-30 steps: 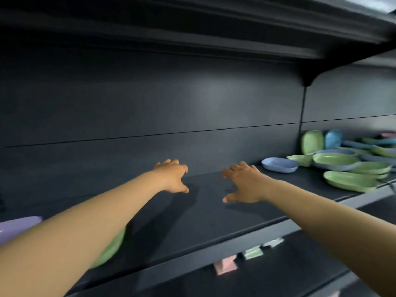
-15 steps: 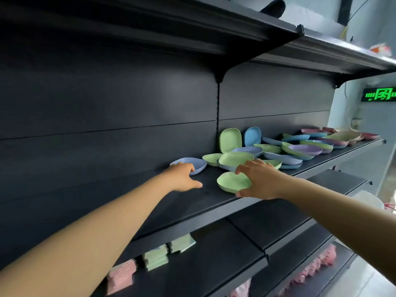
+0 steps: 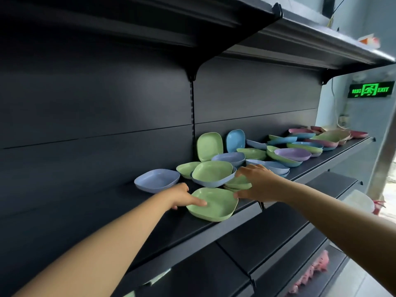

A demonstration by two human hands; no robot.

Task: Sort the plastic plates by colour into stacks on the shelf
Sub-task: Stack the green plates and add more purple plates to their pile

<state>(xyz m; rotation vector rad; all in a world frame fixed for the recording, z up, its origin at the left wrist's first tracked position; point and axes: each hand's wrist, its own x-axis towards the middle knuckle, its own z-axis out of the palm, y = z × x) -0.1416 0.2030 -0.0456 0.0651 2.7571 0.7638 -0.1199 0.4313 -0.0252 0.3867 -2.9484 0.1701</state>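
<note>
Thumb of the left hand [image 3: 182, 196] lies inside the near green plate [image 3: 214, 203] at its left rim, other fingers tucked under that edge, so the hand pinches the plate. Right hand [image 3: 257, 183] sits at the same plate's right side: thumb touching the right rim, fingers spread and reaching over the small green stack [image 3: 239, 183] just behind it. Cannot tell whether those fingers actually grip anything; they look loosely splayed.

Near green plate sits flat on the dark shelf [image 3: 192, 230], close to its front edge. Everything else placed relative to that plate:
- lavender-blue plate [image 3: 157, 180] just behind and to the left, alone, upright.
- green plate nested in a blue one [image 3: 212, 173] directly behind, tilted.
- two plates leaning on the back panel further behind: one green [image 3: 209, 146], one blue [image 3: 235, 140].
- mixed pile [image 3: 300, 151] of green, blue, purple and pink plates running back-right along the shelf, unsorted, overlapping.

Lit exit sign [image 3: 370, 90] on the wall far right, above the pile's end. Pink items [image 3: 315, 269] on a lower shelf, blurred.
</note>
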